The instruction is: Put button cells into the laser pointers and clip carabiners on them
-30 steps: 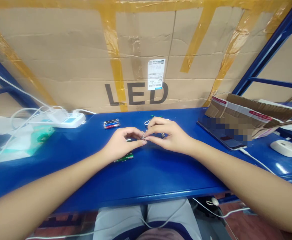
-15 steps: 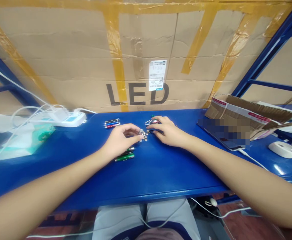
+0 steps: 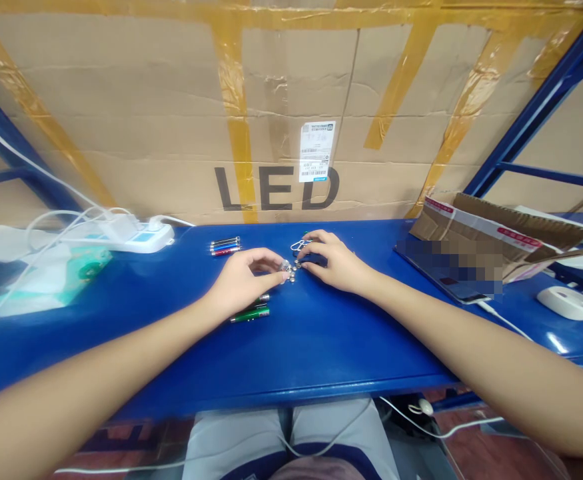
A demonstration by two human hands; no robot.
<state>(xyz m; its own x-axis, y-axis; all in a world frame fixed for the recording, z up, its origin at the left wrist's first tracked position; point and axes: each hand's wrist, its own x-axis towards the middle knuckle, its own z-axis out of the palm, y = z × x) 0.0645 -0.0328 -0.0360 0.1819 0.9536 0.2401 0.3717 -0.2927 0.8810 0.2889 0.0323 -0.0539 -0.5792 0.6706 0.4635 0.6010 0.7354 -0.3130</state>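
My left hand [image 3: 248, 277] is closed, thumb and fingertips curled together at a cluster of small round silver pieces [image 3: 292, 275] that look like button cells. Part of that cluster is hidden by its fingers. From the other side my right hand [image 3: 332, 261] reaches in, thumb and index finger bent into a pinch at one small silver piece [image 3: 298, 264]. White-looking metal clips or rings [image 3: 298, 245] lie just beyond its fingertips. Under my left wrist lie green metal tubes [image 3: 250, 315], partly covered. Several slim black, blue and red tubes [image 3: 225, 246] lie side by side behind my left hand.
A white power strip [image 3: 148, 239] with cables and a green-white packet [image 3: 66, 280] are at left. To the right are a phone [image 3: 428, 270] with a charging cable, an opened cardboard box [image 3: 471, 230] and a white mouse [image 3: 570, 301]. A large taped carton [image 3: 171, 133] stands behind.
My right thumb and index finger have drawn closer together at the silver pieces. My left hand stays nearly in place, and the view has shifted slightly.
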